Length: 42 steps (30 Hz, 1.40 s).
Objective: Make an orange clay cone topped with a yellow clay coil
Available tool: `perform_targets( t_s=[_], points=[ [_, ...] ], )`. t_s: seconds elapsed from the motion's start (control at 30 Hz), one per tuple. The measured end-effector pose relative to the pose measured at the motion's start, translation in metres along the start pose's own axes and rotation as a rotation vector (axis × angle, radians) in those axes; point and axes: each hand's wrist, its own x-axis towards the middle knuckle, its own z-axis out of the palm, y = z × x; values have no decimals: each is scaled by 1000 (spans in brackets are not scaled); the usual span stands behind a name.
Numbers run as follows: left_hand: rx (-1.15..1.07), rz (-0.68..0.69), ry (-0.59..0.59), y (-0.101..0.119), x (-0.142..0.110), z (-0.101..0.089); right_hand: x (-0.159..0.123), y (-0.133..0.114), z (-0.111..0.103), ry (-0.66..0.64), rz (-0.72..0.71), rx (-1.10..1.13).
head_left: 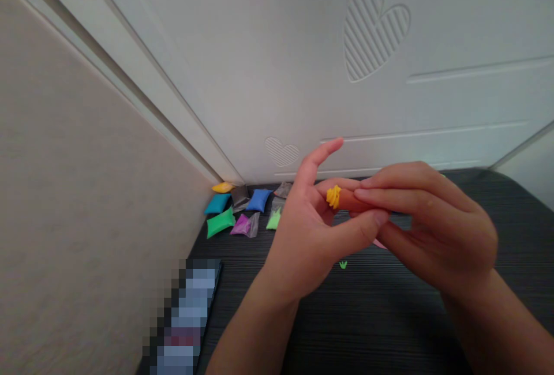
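Observation:
An orange modelling clay piece [347, 200] lies sideways between my two hands, above the dark table. Bright yellow clay strands [333, 197] are bunched on its left end. My left hand [309, 228] grips the piece from the left between thumb and fingers, with one finger raised away from it. From the right, the fingertips of my right hand [437, 219] close on the same piece and cover its right end. Below the hands a tiny light green clay piece [343, 265] rests on the table. Something pink [380, 243] shows partly behind my fingers.
Several clay packets, among them a green one [220, 223], a blue one [259, 200] and a purple one [243, 225], lie at the table's back left. A blurred-screen device [190, 311] lies front left. A white panel with hearts [259, 75] rises behind the table [367, 329].

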Motion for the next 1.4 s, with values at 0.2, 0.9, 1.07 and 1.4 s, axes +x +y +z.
perform_targets(
  t_s=[0.2,0.9,1.07,1.4],
  points=[
    [-15,23,3,1,0,0,0,0,-1,-4,2,-6],
    [1,105,52,4,4,-10,-3,2,-6,96,61,-26],
    [25,88,58,5,4,-12,-3,3,-6,82,78,-20],
    [4,57,54,6,6,-13,-1,3,-7,18,83,48]
  ],
)
